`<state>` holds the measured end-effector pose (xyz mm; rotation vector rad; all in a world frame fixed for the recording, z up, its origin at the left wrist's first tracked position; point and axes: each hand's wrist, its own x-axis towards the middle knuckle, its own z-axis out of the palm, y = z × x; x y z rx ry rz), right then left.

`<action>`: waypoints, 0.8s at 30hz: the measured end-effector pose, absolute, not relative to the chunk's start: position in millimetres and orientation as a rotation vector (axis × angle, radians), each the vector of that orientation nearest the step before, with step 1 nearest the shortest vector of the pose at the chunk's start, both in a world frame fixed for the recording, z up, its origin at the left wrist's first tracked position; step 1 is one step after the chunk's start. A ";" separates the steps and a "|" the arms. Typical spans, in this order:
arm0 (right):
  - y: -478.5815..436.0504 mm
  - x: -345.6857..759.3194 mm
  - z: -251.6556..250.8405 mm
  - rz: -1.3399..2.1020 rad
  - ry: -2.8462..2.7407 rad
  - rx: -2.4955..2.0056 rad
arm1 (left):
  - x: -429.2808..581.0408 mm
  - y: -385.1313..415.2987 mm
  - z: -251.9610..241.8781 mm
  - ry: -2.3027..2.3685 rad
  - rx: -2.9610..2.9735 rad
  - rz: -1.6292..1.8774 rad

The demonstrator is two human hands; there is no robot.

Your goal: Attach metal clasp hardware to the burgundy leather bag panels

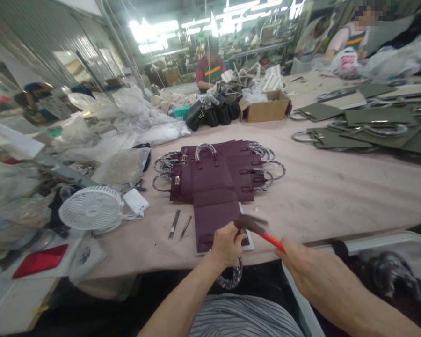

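On the desk [312, 201] lies one fanned pile of burgundy leather bag panels [210, 180] (at least four, hard to count). By the pile, the curled left hand [226, 245] grasps the nearest panel [214, 224]; the closed right hand [310, 269] grips one red-handled hammer [270, 241].

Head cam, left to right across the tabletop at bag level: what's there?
White desk fan → white battery pack → flat-bladed hand tool → pointed hand tool → burgundy leather bag panels → olive-green bag panels
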<state>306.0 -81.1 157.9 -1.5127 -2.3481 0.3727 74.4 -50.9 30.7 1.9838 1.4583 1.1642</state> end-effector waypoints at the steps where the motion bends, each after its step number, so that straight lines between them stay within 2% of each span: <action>1: -80.6 303.7 154.8 0.416 -2.377 -1.519 | 75.6 -50.6 30.6 1.440 2.000 1.162; 5: -68.0 315.6 147.7 0.814 -2.318 -1.555 | 77.6 -51.2 31.9 1.416 1.943 1.206; 7: -53.4 326.2 133.4 0.898 -2.225 -1.598 | 76.7 -52.0 33.1 1.425 1.887 1.220; 12: -6.2 340.5 66.6 0.584 -2.262 -1.813 | 73.5 -53.7 30.8 1.429 1.810 1.238; 15: 6.9 334.0 43.7 0.432 -2.248 -1.855 | 72.6 -55.0 26.9 1.396 1.762 1.270; 19: -3.6 297.2 38.6 0.246 -2.334 -1.453 | 72.3 -53.9 29.5 1.406 1.526 1.301; 21: -14.8 271.5 37.8 0.323 -2.403 -1.179 | 70.4 -49.8 33.6 1.416 1.321 1.309; 24: -27.7 240.6 37.8 0.414 -2.466 -1.140 | 58.4 -41.8 38.8 1.376 0.926 1.384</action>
